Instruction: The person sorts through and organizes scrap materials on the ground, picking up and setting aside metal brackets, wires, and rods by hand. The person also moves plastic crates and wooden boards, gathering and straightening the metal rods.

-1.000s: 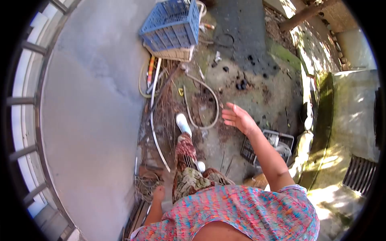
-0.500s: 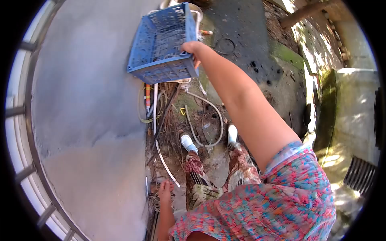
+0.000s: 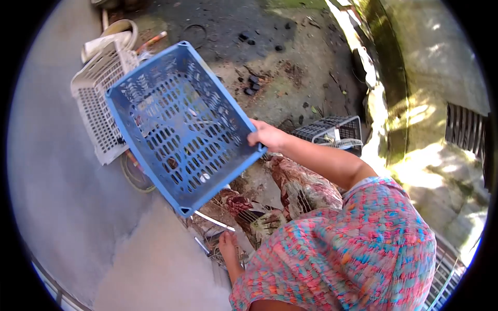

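My right hand (image 3: 267, 137) grips the rim of a blue plastic crate (image 3: 224, 101) at one corner. The crate is tilted, its open top facing me, and the ground shows through its slotted base. Low in the view hangs my left hand (image 3: 228, 242), its fingers loosely extended with nothing visible in them. Close by it are a white tube (image 3: 215, 220) and dry twigs on the ground. Behind the blue crate's far left side leans a whitish plastic crate (image 3: 96, 122), partly covered by it.
A pale wall (image 3: 67, 207) runs along the left. Beyond the whitish crate is a round, pale container (image 3: 129, 31). A dark grey crate (image 3: 347, 127) stands at the right, behind my forearm. Black lumps (image 3: 252, 84) lie on the dirty ground. A coiled hose (image 3: 136, 179) rests by the wall.
The blue crate has come closer to me and lower, carried by my right hand. The whitish crate and the dark grey crate have come into view as my head turned.
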### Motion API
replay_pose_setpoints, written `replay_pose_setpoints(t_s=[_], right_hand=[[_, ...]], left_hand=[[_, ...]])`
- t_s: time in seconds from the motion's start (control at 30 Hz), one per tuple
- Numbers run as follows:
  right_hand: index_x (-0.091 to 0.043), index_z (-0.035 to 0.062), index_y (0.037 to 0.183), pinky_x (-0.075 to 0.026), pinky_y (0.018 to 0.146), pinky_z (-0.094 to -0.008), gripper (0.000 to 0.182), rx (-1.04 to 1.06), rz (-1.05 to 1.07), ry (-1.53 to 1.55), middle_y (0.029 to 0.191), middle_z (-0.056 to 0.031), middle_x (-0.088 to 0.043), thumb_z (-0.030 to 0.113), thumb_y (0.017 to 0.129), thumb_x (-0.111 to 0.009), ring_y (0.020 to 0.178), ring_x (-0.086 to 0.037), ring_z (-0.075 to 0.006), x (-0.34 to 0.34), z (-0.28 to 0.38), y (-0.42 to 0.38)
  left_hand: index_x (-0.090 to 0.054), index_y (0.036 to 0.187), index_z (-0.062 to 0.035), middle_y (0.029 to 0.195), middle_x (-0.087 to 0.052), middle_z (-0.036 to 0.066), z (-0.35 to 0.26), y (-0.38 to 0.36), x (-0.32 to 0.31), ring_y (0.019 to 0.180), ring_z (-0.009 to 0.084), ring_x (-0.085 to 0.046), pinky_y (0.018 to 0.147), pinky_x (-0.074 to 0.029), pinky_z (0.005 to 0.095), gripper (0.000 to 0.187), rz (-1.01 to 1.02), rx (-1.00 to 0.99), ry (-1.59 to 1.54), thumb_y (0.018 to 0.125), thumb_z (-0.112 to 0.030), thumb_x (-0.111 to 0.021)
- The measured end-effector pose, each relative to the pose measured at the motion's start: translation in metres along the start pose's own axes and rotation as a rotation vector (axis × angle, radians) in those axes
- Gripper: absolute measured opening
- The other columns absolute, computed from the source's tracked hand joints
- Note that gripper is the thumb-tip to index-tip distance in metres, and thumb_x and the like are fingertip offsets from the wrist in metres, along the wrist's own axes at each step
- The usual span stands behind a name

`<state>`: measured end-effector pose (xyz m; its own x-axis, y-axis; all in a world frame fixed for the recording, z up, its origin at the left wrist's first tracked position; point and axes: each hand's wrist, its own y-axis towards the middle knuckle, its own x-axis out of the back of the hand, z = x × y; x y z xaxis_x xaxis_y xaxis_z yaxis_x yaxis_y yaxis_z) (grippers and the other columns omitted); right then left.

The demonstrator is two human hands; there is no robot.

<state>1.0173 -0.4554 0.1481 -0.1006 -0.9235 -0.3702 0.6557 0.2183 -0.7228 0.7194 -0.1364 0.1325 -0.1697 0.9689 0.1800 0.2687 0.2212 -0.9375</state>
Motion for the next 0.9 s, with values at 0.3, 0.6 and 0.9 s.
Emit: replay_pose_setpoints(t_s=[0.3,0.6,0.9], right_hand=[[-0.043,0.0033,0.102,-0.050,0.047,-0.0599,0.035,-0.230,-0.715,0.288,0.085,-0.0157,-0.051,-0.001,0.068,-0.048,0.063,-0.058,-0.0353,0.234,-0.051,-0.048],[-0.040,-0.0010,0.121,-0.021,0.098,-0.0624,0.058,-0.008,-1.094,0.725,0.129,-0.0231,-0.037,0.045,0.086,-0.044,0.119,-0.036,-0.0402,0.395,-0.119,0.045],[-0.015,0.0052,0.140,-0.030,0.101,-0.0425,0.074,-0.105,0.043,-0.080,0.140,-0.0178,-0.027,0.042,0.086,-0.052,0.127,-0.030,-0.0334,0.029,-0.012,0.214]], left_hand=[[-0.052,0.109,-0.0011,0.093,-0.060,0.007,-0.086,0.047,-0.075,0.077,0.0122,-0.057,0.069,-0.047,0.0237,0.027,0.135,-0.092,0.211,0.091,-0.021,-0.048],[-0.054,0.111,-0.0023,0.092,-0.060,0.004,-0.056,0.056,-0.087,0.078,0.0108,-0.057,0.070,-0.046,0.0236,0.029,0.133,-0.024,0.326,0.091,-0.023,-0.048],[-0.051,0.114,-0.0006,0.094,-0.060,0.006,-0.041,0.066,-0.077,0.081,0.0127,-0.057,0.074,-0.045,0.0248,0.031,0.180,-0.076,0.178,0.092,-0.022,-0.046]])
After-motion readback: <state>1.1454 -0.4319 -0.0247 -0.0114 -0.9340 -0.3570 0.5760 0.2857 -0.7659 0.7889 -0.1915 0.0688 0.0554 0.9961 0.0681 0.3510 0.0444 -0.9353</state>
